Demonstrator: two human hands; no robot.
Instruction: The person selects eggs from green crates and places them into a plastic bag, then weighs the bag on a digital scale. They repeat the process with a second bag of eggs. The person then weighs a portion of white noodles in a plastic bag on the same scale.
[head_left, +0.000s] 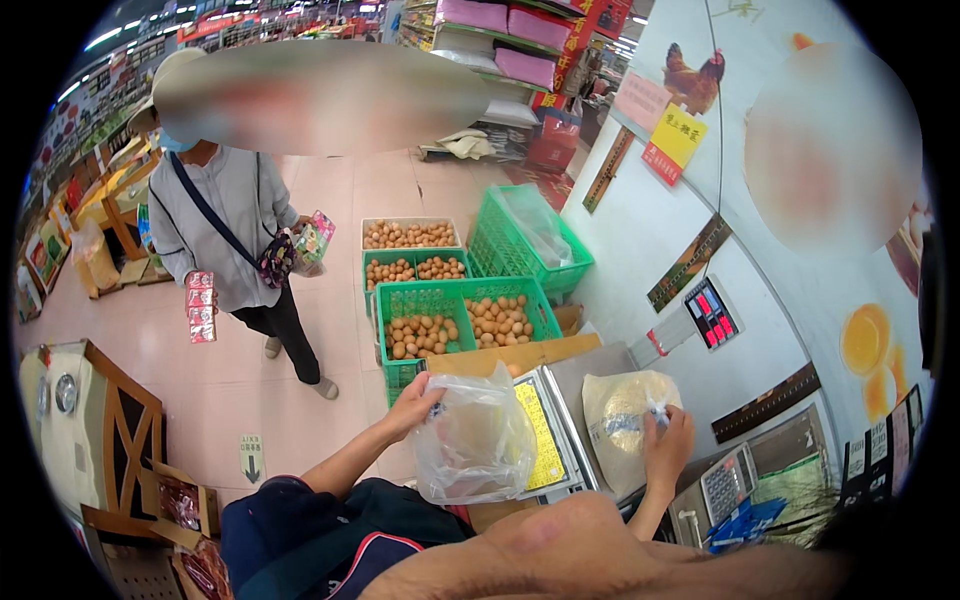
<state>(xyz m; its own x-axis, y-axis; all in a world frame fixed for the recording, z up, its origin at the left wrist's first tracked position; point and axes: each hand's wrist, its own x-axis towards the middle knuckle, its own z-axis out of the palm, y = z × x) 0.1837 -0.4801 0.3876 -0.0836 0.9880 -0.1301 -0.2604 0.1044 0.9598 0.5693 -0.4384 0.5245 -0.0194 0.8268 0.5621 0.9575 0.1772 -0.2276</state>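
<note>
My left hand (415,402) is closed on the upper edge of a clear plastic bag (474,440), which hangs loose in front of me and looks empty. On the grey weighing surface to its right stands a full clear bag of pale yellow grain (620,420), gathered at the top. My right hand (667,440) pinches that gathered neck from the right side. Between the two bags lies a yellow printed sheet (542,436) on the counter. Behind the grain bag, a scale display (711,313) with red lit panels stands on a post.
Green crates (392,289) of brown eggs stand beyond the counter, beside another green crate (530,232) with plastic in it. A person (240,215) holding packets stands on the left aisle. A calculator (730,484) lies at my right, near the white wall (640,220).
</note>
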